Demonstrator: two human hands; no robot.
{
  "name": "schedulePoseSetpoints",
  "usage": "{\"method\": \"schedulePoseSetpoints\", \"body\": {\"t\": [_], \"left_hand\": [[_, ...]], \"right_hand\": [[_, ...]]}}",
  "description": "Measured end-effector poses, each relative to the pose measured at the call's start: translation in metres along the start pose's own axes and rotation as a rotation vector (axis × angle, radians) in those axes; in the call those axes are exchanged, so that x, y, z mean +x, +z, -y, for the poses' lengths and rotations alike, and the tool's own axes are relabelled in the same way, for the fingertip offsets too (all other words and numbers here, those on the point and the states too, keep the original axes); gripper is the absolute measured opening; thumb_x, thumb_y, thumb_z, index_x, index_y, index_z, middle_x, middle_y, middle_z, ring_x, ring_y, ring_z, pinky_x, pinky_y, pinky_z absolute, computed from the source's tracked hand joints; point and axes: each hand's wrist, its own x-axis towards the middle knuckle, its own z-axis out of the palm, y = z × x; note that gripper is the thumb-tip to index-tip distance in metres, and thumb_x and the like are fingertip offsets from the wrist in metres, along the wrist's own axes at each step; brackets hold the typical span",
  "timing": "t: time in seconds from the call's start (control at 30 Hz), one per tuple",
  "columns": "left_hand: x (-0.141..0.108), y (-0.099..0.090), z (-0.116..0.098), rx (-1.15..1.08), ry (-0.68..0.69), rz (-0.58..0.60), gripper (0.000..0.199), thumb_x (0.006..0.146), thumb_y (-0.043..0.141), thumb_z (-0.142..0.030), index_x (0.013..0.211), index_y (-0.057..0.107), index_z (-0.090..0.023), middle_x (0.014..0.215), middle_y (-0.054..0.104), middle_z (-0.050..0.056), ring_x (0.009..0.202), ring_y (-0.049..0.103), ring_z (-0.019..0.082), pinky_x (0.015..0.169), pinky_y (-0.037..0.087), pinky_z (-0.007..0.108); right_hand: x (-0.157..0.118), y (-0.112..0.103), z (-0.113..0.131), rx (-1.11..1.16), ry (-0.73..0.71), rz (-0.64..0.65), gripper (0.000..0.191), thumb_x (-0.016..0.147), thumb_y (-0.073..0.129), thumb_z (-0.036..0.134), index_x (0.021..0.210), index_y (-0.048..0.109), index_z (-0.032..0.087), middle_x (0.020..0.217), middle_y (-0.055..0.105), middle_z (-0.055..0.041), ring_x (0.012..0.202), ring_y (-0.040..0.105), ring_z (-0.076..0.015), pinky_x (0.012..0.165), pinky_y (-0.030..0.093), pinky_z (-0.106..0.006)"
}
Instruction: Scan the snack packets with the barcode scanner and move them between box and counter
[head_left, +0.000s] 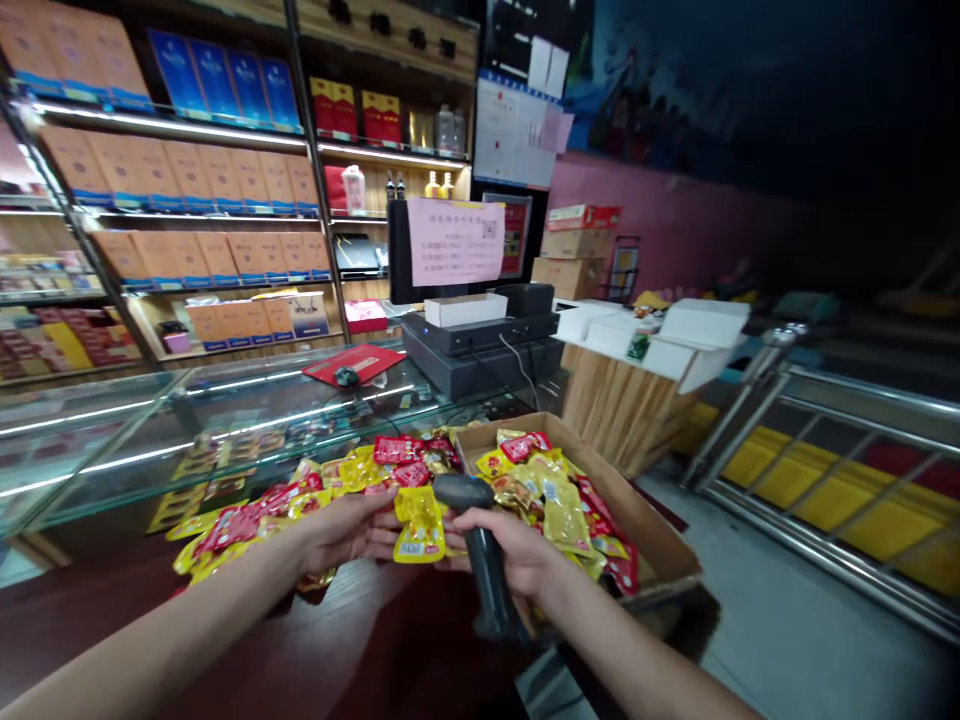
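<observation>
My left hand (341, 532) reaches in from the lower left and pinches a yellow snack packet (418, 528) at its edge. My right hand (510, 552) is wrapped around the grip of a black handheld barcode scanner (484, 560), whose head (459, 490) points up, just beside the yellow packet. Behind my hands, a heap of red and yellow snack packets (315, 490) lies on the counter. An open cardboard box (517, 437) below my right hand holds more packets.
A glass display counter (150, 440) runs along the left, with a cash register (480, 345) and a red mat behind it. Shelves of boxed goods stand at the back. A metal railing (825, 470) and white boxes on a wooden stand are on the right.
</observation>
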Motion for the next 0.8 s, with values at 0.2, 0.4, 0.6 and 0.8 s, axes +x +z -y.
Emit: {"method": "schedulePoseSetpoints", "body": {"t": [0.2,0.4,0.6,0.8], "left_hand": [[0.059,0.05,-0.031,-0.057,-0.027,0.039,0.038,0.085,0.053,-0.045,0.098,0.058,-0.01,0.092,0.068,0.016,0.082,0.069,0.024,0.081,0.052,0.037],[0.133,0.091,-0.073,-0.049,0.041,-0.024,0.05,0.086,0.048,-0.05,0.111,0.051,-0.008,0.103,0.063,0.019,0.09,0.066,0.029,0.085,0.051,0.043],[0.13,0.072,-0.076,-0.062,0.031,-0.023,0.05,0.085,0.049,-0.051,0.11,0.051,-0.008,0.103,0.062,0.02,0.098,0.064,0.032,0.085,0.051,0.044],[0.082,0.024,-0.071,-0.127,0.082,-0.118,0.042,0.087,0.047,-0.047,0.106,0.052,-0.01,0.102,0.065,0.019,0.092,0.067,0.029,0.083,0.052,0.043]], "right_hand": [[-0.007,-0.051,0.04,0.165,-0.003,-0.115,0.011,0.067,0.063,0.013,0.077,0.063,0.015,0.061,0.06,-0.0009,0.062,0.061,-0.0137,0.07,0.054,-0.029],[0.0,-0.081,0.094,0.125,-0.212,-0.394,0.01,0.067,0.064,0.015,0.077,0.061,0.016,0.061,0.058,0.0018,0.051,0.054,-0.0106,0.06,0.052,-0.027],[-0.002,-0.08,0.091,0.166,-0.201,-0.383,0.019,0.068,0.061,0.016,0.086,0.062,0.016,0.076,0.064,-0.003,0.075,0.062,-0.0158,0.074,0.053,-0.031],[0.017,-0.029,0.066,0.171,-0.097,-0.213,0.016,0.066,0.063,0.017,0.082,0.062,0.017,0.069,0.063,-0.001,0.071,0.062,-0.0152,0.072,0.051,-0.028]]}}
